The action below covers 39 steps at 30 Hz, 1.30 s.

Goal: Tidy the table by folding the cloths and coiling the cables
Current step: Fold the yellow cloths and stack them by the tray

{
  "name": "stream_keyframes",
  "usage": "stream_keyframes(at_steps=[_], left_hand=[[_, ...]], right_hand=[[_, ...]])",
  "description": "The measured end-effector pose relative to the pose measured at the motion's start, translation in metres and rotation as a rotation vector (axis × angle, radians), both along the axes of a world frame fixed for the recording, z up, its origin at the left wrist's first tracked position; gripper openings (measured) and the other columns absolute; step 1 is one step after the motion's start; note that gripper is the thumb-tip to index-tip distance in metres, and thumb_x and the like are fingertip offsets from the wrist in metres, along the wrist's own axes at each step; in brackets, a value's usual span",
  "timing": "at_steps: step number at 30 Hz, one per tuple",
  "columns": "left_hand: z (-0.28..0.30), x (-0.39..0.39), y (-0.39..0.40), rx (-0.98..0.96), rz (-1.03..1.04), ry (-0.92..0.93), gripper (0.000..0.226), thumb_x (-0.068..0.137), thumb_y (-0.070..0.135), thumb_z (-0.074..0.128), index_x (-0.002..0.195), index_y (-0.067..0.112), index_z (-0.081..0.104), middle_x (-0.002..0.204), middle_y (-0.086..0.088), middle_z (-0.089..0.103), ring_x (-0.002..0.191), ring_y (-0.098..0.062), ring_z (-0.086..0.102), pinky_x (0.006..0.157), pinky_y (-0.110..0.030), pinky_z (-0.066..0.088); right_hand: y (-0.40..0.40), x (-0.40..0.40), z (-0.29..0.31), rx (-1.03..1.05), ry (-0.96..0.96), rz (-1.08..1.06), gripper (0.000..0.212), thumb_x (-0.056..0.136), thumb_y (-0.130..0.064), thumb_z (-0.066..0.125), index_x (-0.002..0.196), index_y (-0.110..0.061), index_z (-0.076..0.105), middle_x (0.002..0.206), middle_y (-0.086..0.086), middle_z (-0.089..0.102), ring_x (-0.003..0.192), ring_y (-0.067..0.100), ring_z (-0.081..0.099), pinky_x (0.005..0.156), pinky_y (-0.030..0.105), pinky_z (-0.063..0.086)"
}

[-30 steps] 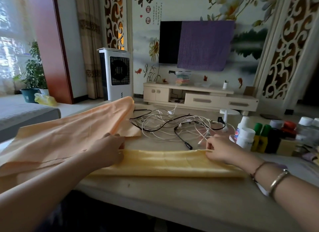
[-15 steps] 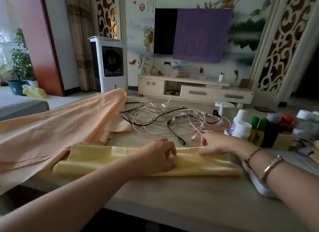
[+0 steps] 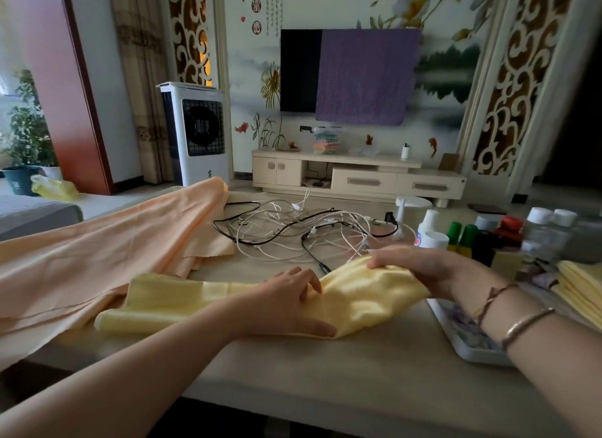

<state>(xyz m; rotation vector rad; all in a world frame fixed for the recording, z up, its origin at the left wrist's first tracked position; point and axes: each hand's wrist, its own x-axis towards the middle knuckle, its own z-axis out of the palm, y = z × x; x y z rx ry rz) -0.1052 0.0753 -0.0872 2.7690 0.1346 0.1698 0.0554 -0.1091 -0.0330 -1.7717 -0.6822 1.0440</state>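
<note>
My left hand (image 3: pixel 286 302) lies flat, fingers spread, on the middle of the yellow cloth (image 3: pixel 182 302), pinning the folded strip to the table (image 3: pixel 358 372). My right hand (image 3: pixel 420 270) pinches the cloth's right end between thumb and fingers and holds it lifted off the tabletop, so that end arches up and curls toward my left hand. The left part of the strip lies flat, its far end touching the peach cloth (image 3: pixel 107 242), which sprawls unfolded across the left side of the table and hangs over its near edge. Beyond my hands the cables (image 3: pixel 293 232) lie in a loose tangle of white and black leads, uncoiled; one black plug sits just beside my left fingertips. To the right stand bottles (image 3: pixel 462 239), and a tray (image 3: pixel 462 336) sits under my right wrist. At the far right edge is what looks like a stack of folded yellow cloths (image 3: pixel 583 287), though it is partly cut off.
</note>
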Motion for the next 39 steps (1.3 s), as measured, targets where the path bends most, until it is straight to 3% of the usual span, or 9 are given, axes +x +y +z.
stream_keyframes(at_steps=[7, 12, 16, 18, 21, 25, 30, 35, 39], left_hand=[[0.005, 0.018, -0.047, -0.057, -0.043, 0.006, 0.069, 0.068, 0.066, 0.071, 0.12, 0.027, 0.048, 0.103, 0.013, 0.044, 0.1, -0.013, 0.046, 0.095, -0.033, 0.042], [0.009, 0.024, -0.061, -0.182, -0.069, -0.011, 0.051, 0.08, 0.043, 0.071, 0.121, 0.018, 0.053, 0.109, 0.005, 0.056, 0.093, -0.011, 0.054, 0.086, -0.027, 0.048], [0.018, 0.013, -0.04, -0.438, 0.093, -0.078, 0.011, 0.091, 0.007, 0.055, 0.1, 0.013, 0.058, 0.084, 0.002, 0.066, 0.065, -0.013, 0.06, 0.068, -0.029, 0.051], [0.021, 0.005, -0.024, -0.547, 0.215, -0.118, 0.02, 0.095, 0.005, 0.045, 0.083, 0.016, 0.056, 0.071, 0.003, 0.068, 0.056, -0.012, 0.061, 0.052, -0.022, 0.044], [0.02, -0.007, -0.006, -0.756, 0.367, -0.116, 0.029, 0.101, 0.015, 0.038, 0.079, 0.013, 0.057, 0.055, 0.003, 0.062, 0.043, -0.009, 0.057, 0.041, -0.017, 0.035], [0.006, -0.013, 0.002, -0.886, 0.451, -0.116, 0.032, 0.098, 0.036, 0.05, 0.082, 0.009, 0.059, 0.065, -0.005, 0.059, 0.047, -0.016, 0.057, 0.044, -0.02, 0.044], [-0.004, -0.014, 0.007, -0.768, 0.492, -0.147, 0.018, 0.081, 0.003, 0.067, 0.088, 0.015, 0.056, 0.064, -0.003, 0.061, 0.045, -0.012, 0.056, 0.052, -0.024, 0.048], [-0.006, -0.014, 0.011, -0.763, 0.513, -0.191, 0.019, 0.08, 0.0, 0.066, 0.091, 0.013, 0.058, 0.071, -0.005, 0.061, 0.059, -0.02, 0.055, 0.063, -0.029, 0.048], [-0.007, -0.015, 0.013, -0.738, 0.536, -0.19, 0.015, 0.083, 0.004, 0.062, 0.093, 0.013, 0.056, 0.079, -0.008, 0.062, 0.068, -0.023, 0.058, 0.072, -0.034, 0.051]], right_hand=[[-0.002, -0.015, 0.016, 0.268, 0.162, -0.023, 0.022, 0.09, -0.019, 0.053, 0.106, -0.005, 0.051, 0.11, 0.026, 0.047, 0.099, 0.035, 0.053, 0.079, 0.038, 0.048], [0.002, -0.024, 0.02, 0.241, 0.116, -0.056, 0.01, 0.091, -0.015, 0.051, 0.093, -0.005, 0.053, 0.088, 0.019, 0.052, 0.069, 0.024, 0.057, 0.065, 0.031, 0.048], [0.024, -0.039, 0.009, 0.194, 0.051, -0.066, 0.022, 0.092, -0.006, 0.05, 0.07, -0.011, 0.051, 0.056, 0.003, 0.053, 0.048, 0.012, 0.052, 0.047, 0.021, 0.041], [0.035, -0.048, 0.001, 0.154, -0.019, -0.083, 0.023, 0.09, -0.005, 0.053, 0.068, -0.012, 0.052, 0.056, 0.002, 0.054, 0.047, 0.011, 0.052, 0.047, 0.02, 0.04], [0.049, -0.064, -0.011, 0.078, -0.097, -0.08, 0.008, 0.091, -0.015, 0.058, 0.086, -0.01, 0.056, 0.068, 0.006, 0.058, 0.056, 0.016, 0.054, 0.052, 0.025, 0.041], [0.061, -0.081, -0.024, 0.108, -0.118, -0.119, 0.025, 0.097, -0.024, 0.054, 0.114, -0.008, 0.046, 0.076, 0.008, 0.066, 0.059, 0.017, 0.061, 0.051, 0.028, 0.049], [0.055, -0.085, -0.04, 0.208, -0.64, -0.113, 0.016, 0.09, -0.009, 0.053, 0.104, -0.016, 0.053, 0.092, 0.009, 0.07, 0.081, 0.021, 0.065, 0.079, 0.039, 0.053], [0.053, -0.093, -0.052, 0.214, -1.042, 0.09, 0.023, 0.089, -0.016, 0.056, 0.112, -0.018, 0.061, 0.111, -0.002, 0.063, 0.104, 0.01, 0.056, 0.086, 0.01, 0.038], [0.055, -0.102, -0.067, 0.2, -1.103, 0.183, 0.038, 0.094, -0.022, 0.051, 0.132, -0.019, 0.053, 0.128, 0.003, 0.057, 0.12, 0.017, 0.05, 0.104, 0.025, 0.036]])
